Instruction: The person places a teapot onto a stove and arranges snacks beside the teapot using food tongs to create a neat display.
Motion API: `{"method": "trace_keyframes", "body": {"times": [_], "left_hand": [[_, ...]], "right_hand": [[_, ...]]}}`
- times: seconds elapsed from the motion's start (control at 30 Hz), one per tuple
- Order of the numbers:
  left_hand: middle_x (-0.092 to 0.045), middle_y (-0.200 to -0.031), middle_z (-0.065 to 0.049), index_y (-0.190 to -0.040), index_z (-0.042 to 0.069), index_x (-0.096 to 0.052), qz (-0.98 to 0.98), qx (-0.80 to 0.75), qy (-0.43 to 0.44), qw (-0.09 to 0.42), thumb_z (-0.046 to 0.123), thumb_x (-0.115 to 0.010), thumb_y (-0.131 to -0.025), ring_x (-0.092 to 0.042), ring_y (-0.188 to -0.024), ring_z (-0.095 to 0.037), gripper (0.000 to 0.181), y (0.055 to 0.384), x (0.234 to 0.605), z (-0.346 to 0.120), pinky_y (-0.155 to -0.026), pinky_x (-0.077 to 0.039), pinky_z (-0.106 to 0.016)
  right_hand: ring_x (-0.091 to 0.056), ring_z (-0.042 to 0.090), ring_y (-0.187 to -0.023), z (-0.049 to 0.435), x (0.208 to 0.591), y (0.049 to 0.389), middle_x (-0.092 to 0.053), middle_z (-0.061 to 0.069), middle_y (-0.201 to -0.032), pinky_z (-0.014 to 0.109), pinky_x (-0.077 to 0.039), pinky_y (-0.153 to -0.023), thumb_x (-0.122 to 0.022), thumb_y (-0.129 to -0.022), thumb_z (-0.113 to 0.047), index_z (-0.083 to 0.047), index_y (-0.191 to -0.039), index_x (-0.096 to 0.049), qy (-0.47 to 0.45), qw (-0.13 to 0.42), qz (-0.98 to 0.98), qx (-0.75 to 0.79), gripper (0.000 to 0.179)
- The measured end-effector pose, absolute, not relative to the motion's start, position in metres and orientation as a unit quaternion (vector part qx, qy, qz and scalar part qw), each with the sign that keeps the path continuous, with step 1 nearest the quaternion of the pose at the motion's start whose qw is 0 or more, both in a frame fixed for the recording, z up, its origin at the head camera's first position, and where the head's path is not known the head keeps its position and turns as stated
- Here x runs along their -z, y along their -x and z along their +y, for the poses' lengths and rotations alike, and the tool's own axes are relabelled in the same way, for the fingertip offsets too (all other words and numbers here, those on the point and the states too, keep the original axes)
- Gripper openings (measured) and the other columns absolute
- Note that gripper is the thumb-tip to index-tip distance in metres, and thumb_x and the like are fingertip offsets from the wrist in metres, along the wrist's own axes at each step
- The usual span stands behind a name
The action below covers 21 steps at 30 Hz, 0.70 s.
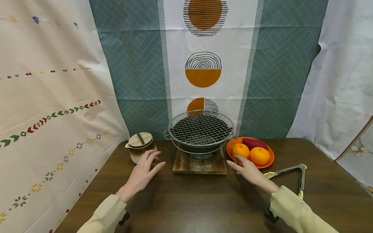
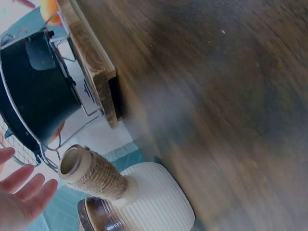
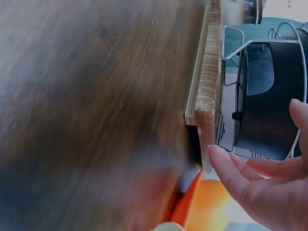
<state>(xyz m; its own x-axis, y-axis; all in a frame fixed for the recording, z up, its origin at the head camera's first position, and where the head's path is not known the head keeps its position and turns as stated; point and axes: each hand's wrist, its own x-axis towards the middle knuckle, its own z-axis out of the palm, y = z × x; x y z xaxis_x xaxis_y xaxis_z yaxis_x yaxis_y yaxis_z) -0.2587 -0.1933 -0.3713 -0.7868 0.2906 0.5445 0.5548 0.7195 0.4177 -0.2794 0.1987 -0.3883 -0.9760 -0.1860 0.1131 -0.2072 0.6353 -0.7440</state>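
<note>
My left hand (image 1: 141, 173) hovers with spread fingers in front of a teapot (image 1: 137, 153) with a wooden lid, holding nothing. In the left wrist view the teapot's twine-wrapped handle (image 2: 103, 178) shows beside the fingers, apart from them. Over on the right, my right hand (image 1: 250, 171) reaches out empty, its fingers loosely extended before an orange plate (image 1: 271, 159). Two oranges (image 1: 260, 156) and a purple sweet potato (image 1: 254, 143) lie on that plate. Between both hands stands a round tabletop grill (image 1: 201, 129) with a wire mesh top.
The grill stands on a wooden board (image 1: 180, 165). Tongs (image 1: 301, 178) with pale yellow tips lie spread on the dark brown table (image 1: 198, 204), right of the plate. Patterned cloths (image 1: 137, 64) hang behind the table and along its sides.
</note>
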Motion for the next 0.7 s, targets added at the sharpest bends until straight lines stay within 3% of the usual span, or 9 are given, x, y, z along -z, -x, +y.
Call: {"method": "trace_keyframes", "body": {"times": [0.3,0.7], "left_hand": [[-0.046,-0.116,-0.007,-0.121,0.006,-0.052,-0.88,0.35,0.206,0.246,0.035,-0.051,-0.093,-0.045,-0.105,-0.024,0.04,0.265,0.371,-0.203,-0.084,-0.039,-0.042],[-0.049,-0.108,-0.012,-0.111,0.002,-0.055,-0.871,0.391,0.161,0.249,0.032,-0.046,-0.095,-0.046,-0.1,-0.027,0.035,0.271,0.375,-0.216,-0.082,-0.037,-0.042]], "right_hand": [[-0.056,0.034,-0.095,0.192,0.393,0.288,-0.048,0.028,-0.12,0.036,-0.051,-0.073,-0.053,-0.089,-0.043,0.013,-0.13,-0.033,-0.088,-0.03,-0.849,-0.52,0.072],[-0.054,0.036,-0.096,0.187,0.398,0.296,-0.049,0.029,-0.111,0.042,-0.049,-0.076,-0.052,-0.09,-0.043,0.015,-0.128,-0.029,-0.038,-0.104,-0.787,-0.607,0.074]]}}
